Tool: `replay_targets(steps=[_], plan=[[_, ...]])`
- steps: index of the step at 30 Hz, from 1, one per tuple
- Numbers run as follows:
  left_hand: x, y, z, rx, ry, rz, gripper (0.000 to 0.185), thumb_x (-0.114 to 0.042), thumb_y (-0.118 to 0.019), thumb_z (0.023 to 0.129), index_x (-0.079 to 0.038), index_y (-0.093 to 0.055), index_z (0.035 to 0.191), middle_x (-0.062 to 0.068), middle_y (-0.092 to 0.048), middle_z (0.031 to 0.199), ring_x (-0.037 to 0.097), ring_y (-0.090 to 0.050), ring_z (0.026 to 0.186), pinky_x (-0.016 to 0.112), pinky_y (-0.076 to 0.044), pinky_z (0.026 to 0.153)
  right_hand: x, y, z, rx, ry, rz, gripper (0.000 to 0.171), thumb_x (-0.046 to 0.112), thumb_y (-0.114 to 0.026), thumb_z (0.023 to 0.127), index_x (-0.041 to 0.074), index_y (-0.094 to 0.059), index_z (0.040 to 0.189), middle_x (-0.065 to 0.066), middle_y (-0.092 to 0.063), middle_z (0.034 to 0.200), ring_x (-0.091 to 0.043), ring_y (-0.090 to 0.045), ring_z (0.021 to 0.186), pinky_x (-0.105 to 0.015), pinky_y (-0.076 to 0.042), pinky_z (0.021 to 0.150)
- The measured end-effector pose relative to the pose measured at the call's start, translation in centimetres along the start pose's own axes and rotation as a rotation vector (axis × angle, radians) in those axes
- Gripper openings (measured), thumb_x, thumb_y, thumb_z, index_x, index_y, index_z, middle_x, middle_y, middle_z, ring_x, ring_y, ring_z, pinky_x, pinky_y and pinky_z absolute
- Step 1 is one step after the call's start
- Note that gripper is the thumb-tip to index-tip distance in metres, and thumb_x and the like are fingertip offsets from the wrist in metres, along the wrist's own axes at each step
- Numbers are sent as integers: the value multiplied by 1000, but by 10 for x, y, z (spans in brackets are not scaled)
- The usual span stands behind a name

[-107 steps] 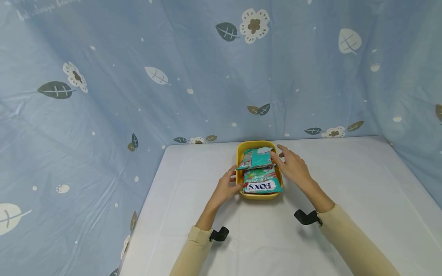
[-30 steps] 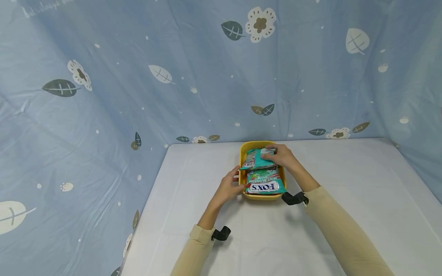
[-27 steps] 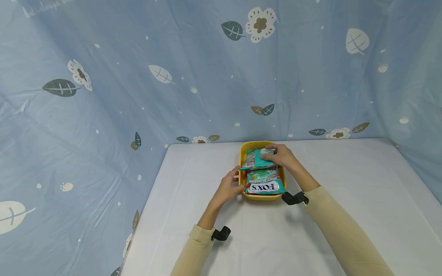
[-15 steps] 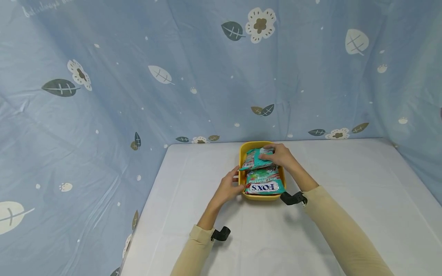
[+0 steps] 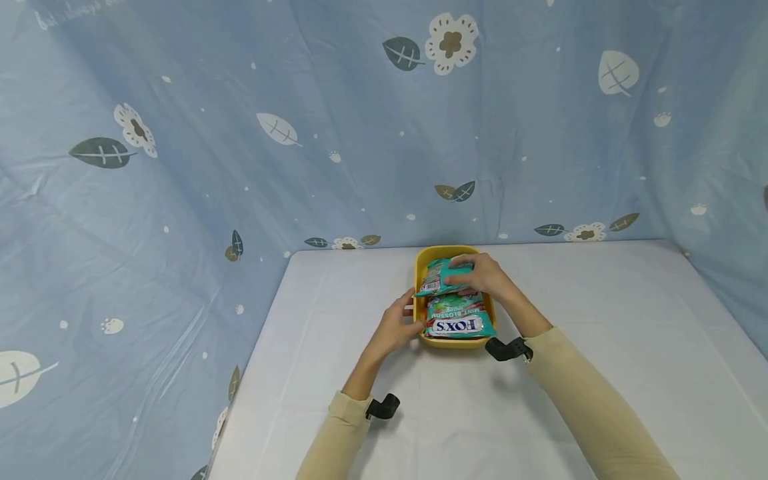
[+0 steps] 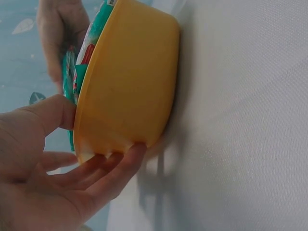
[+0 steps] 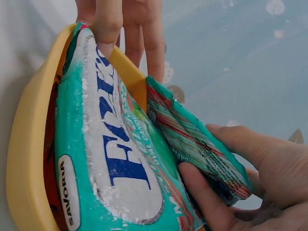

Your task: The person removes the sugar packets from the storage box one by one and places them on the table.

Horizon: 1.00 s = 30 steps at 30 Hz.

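Observation:
A yellow tray (image 5: 453, 343) sits on the white table and holds two teal candy bags. The near bag (image 5: 459, 321) reads "FOXS" and lies flat. The far bag (image 5: 437, 280) rests tilted on top of it, and my right hand (image 5: 482, 275) grips it, thumb under and fingers over. In the right wrist view the far bag (image 7: 197, 144) is pinched in my right hand (image 7: 250, 187), above the near bag (image 7: 110, 159). My left hand (image 5: 397, 325) holds the tray's left wall. In the left wrist view the left hand (image 6: 57, 168) has its thumb at the rim of the tray (image 6: 130, 82) and its fingers along the base.
The white table (image 5: 600, 313) stretches wide to the right and toward me. A blue curtain (image 5: 240, 133) printed with leaves and flowers closes off the back and left. Black camera mounts (image 5: 507, 348) sit on both wrists.
My right hand came from the tray's right side onto the far bag and took hold of it, then drew it slightly left. The left hand stayed on the tray.

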<state>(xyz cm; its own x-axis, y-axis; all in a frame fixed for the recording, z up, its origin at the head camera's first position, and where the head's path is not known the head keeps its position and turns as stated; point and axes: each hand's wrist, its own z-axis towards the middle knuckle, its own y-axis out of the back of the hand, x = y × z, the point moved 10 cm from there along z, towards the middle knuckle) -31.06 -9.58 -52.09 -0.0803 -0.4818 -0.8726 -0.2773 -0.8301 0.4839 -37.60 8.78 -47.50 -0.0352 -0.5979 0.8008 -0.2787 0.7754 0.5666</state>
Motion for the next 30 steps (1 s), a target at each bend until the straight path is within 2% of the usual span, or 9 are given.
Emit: replay_targets(steps=[3,5,8,12,20,30], plan=[[1,0,0,0,4,2,80,-13,-66,85,-12,-28,155,12,-52,140,27,-57,119,38,-55,91,-2,-3,0,20,-18,80,50,29,-76,85,6,-64,127,-25,-53,135,-26,-74,79,-33,-61,68],[0,0,0,3,-2,-2,80,-12,-66,85,-11,-28,155,12,-52,139,28,-57,120,39,-54,92,-2,-4,-1,18,-11,74,48,28,-76,85,5,-64,127,-26,-55,134,-25,-74,78,-32,-61,68],[-2,0,-1,10,-17,-10,80,-11,-66,85,-10,-27,155,14,-52,139,29,-57,120,40,-54,92,-2,-2,-1,-2,-4,11,48,31,-75,86,7,-66,126,-23,-55,136,-28,-70,97,-36,-60,80],[-2,-1,-2,15,-18,-8,80,-10,-66,85,-11,-28,155,13,-52,140,30,-56,121,41,-54,94,-6,0,-1,-22,-7,-53,50,35,-75,85,9,-66,128,-21,-51,142,-34,-55,117,-43,-53,93],[-3,-2,-1,13,-11,12,80,-10,-66,85,-11,-28,155,13,-51,141,30,-56,121,40,-54,95,-7,2,-1,-23,-9,-34,49,32,-74,86,10,-65,129,-20,-51,141,-34,-53,118,-45,-52,96],[-2,0,-2,8,3,17,80,-11,-66,86,-11,-27,155,13,-52,140,29,-56,122,39,-54,95,0,4,-4,-1,28,22,48,25,-71,89,7,-62,133,-20,-50,142,-33,-52,118,-41,-53,93]])
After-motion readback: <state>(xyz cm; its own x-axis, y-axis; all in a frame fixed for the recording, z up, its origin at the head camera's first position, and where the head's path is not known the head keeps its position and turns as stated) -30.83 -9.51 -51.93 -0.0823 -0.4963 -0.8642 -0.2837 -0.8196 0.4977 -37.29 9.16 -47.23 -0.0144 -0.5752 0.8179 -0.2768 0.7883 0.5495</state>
